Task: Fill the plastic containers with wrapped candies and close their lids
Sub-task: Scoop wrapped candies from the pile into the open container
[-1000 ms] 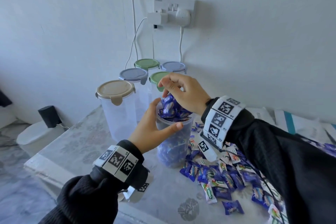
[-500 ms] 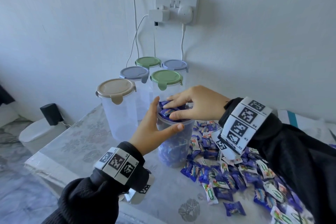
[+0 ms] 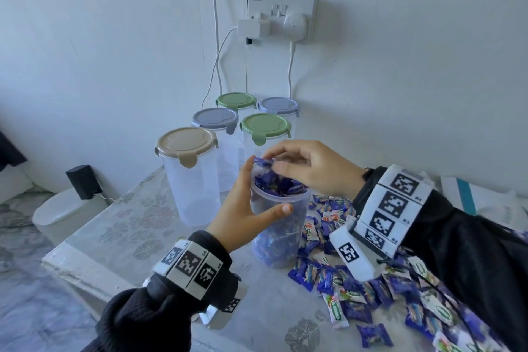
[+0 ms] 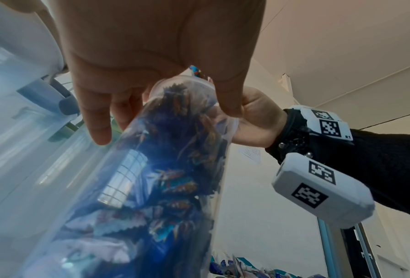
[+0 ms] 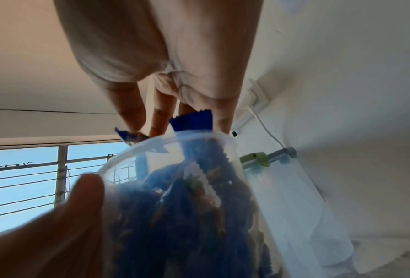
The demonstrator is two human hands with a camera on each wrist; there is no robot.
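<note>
Since half a second ago the right hand [image 3: 314,168] has lifted off the heap of sweets it was pressing flat; it now hangs just above the open jar [image 3: 278,226], its fingertips [image 5: 132,120] pinching a blue candy [image 3: 264,163] at the jar's far rim. A second blue wrapper [image 5: 192,120] stands up over the near rim in the right wrist view.

Wrapped round the jar's left side, the left hand [image 3: 245,217] holds it upright, thumb [image 3: 281,210] across the near wall just under the rim and fingers [image 4: 97,120] curled round the far side. Blue candies [image 4: 175,184] fill the jar almost to the brim. It stands on the pale patterned surface [image 3: 137,226] near its middle.

More loose candies [image 3: 357,280], blue and white, lie in a spread on the surface to the right of the jar, reaching the near right corner.

Five lidded jars stand to the far left of the open one, all apparently clear inside: a tan-lidded jar [image 3: 187,146] nearest, a grey-lidded jar [image 3: 215,118] and a green-lidded jar [image 3: 265,126] behind it, then a second green lid [image 3: 235,100] and a second grey lid [image 3: 278,106] close to the wall. A wall socket [image 3: 281,18] with two plugs sits above them, cables hanging down.
</note>
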